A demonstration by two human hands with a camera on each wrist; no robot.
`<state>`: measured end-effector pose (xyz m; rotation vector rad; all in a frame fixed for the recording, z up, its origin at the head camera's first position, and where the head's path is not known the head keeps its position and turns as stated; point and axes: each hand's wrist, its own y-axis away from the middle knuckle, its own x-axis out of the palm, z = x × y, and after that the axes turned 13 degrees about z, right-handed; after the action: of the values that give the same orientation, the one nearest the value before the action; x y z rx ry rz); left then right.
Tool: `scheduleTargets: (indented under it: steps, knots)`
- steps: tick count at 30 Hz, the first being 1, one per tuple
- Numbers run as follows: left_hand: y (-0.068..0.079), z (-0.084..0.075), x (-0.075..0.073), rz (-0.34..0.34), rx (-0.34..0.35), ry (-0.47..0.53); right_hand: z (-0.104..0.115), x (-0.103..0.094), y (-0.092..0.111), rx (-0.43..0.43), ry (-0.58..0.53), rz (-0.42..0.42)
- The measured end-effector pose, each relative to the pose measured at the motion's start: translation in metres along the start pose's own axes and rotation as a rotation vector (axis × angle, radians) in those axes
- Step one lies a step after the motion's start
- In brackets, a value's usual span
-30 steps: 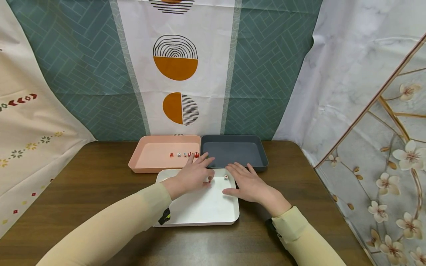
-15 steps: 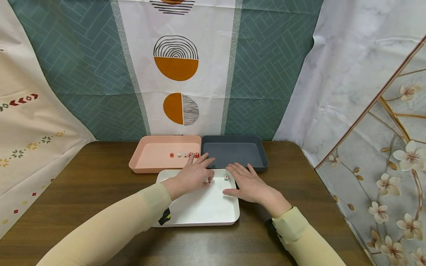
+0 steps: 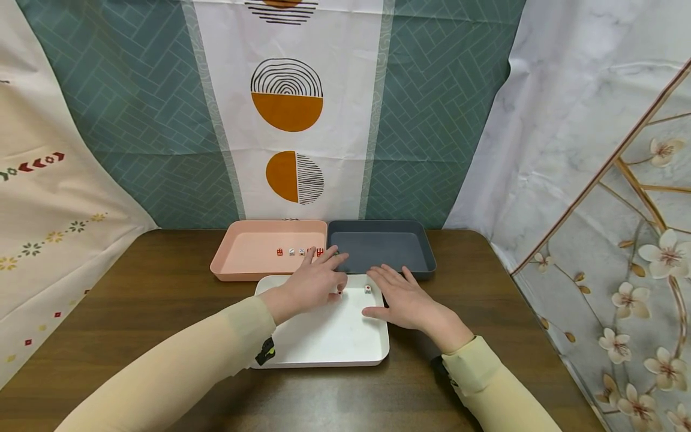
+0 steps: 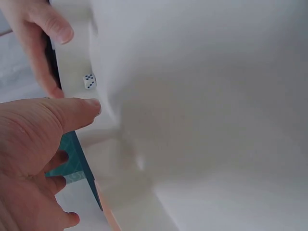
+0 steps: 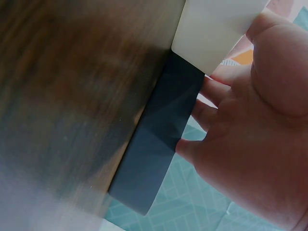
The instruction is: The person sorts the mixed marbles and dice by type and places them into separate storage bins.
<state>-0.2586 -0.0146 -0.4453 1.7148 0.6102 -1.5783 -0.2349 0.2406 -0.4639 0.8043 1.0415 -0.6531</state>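
A white tray (image 3: 329, 345) lies in front of me. Over its far part my left hand (image 3: 310, 283) pinches a small die (image 3: 340, 293) between thumb and index finger, its other fingers spread. Only a bit of that die shows, with a red dot; in the left wrist view the fingertips hide it. Another white die (image 3: 367, 289), seen with blue pips in the left wrist view, lies near the tray's far right corner. My right hand (image 3: 405, 303) reaches over the tray's right rim beside that die, fingers straight and holding nothing.
Behind the white tray stand a pink tray (image 3: 243, 249) with a row of several red and white dice (image 3: 279, 252), and a dark grey tray (image 3: 380, 243) to its right. All three are on a brown wooden table (image 3: 135, 312). Patterned cloths (image 3: 432, 120) hang behind and at the sides.
Both hands and the dice hold nearly the same places. The whole head view has shifted very slightly.
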Motion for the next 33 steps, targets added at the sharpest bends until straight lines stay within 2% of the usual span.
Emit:
scheduleTargets:
  steps: [7,12,23,33]
  knots:
    - [0.006,0.003,-0.008,-0.007,-0.008,0.011,-0.003,0.002,-0.001,-0.016,-0.007,-0.018]
    - [0.01,0.008,-0.008,-0.026,-0.01,0.014,-0.005,0.004,-0.002,-0.03,-0.016,-0.027]
    - [0.023,0.024,-0.012,-0.042,-0.067,0.004,0.0,0.0,-0.002,0.022,0.013,0.005]
    - [0.041,0.044,-0.016,-0.119,-0.097,0.022,-0.001,0.001,-0.001,0.005,0.0,0.004]
